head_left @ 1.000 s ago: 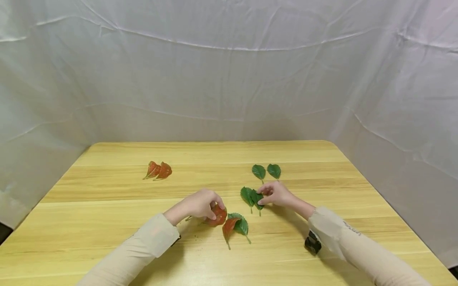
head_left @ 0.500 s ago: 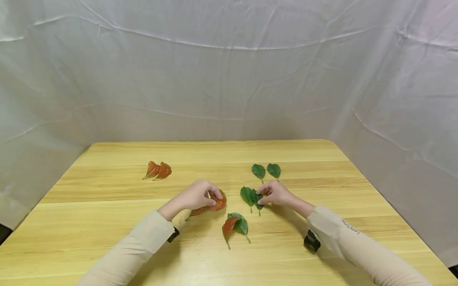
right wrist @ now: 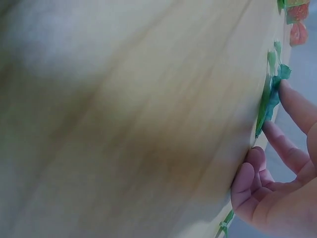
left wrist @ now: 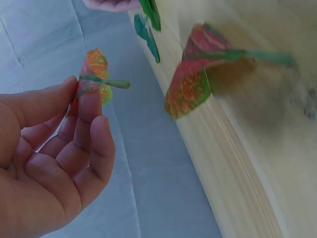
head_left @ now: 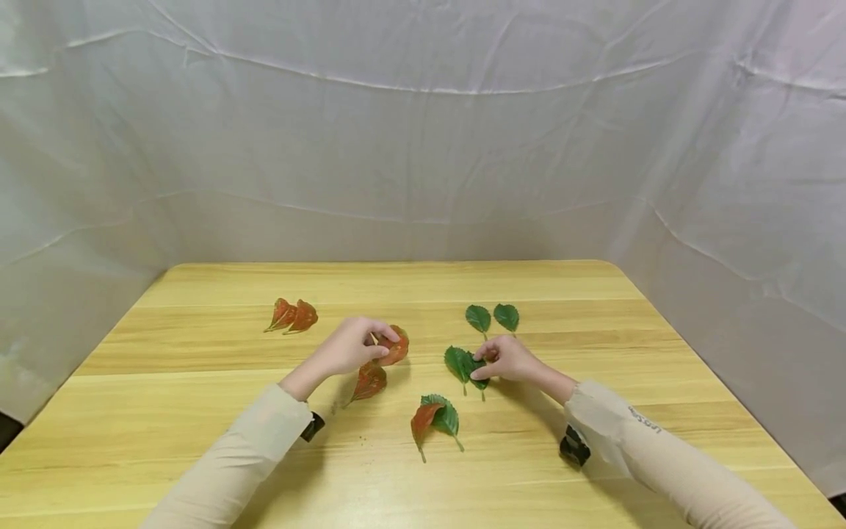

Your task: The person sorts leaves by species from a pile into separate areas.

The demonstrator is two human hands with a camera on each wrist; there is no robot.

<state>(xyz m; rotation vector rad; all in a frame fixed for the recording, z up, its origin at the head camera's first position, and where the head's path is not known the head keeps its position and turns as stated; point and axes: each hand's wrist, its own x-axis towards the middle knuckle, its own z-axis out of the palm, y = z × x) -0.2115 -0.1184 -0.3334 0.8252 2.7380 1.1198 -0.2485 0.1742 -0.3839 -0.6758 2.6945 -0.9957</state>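
My left hand (head_left: 349, 344) pinches a red leaf (head_left: 396, 347) between thumb and fingers, raised off the table. In the left wrist view the held leaf (left wrist: 96, 69) shows a short green stem. Just below that hand, another red leaf (head_left: 368, 381) lies on the wood. At the right, my right hand (head_left: 515, 358) has thumb and finger at the edges of a dark green leaf (right wrist: 273, 96), which overlaps a second green leaf (head_left: 456, 361). Part of the gripped leaf is hidden by the fingers in the head view.
Nearer the front, a curled red leaf (head_left: 424, 423) overlaps a green leaf (head_left: 446, 416). Two red leaves (head_left: 303, 317) lie at the back left, two green leaves (head_left: 478, 317) at the back right. A pale cloth (head_left: 423, 162) hangs around the wooden table (head_left: 198, 411).
My left hand has moved away from the front leaves, back and slightly left, lifting its red leaf; the other red leaf is now uncovered below it. My right hand has barely moved.
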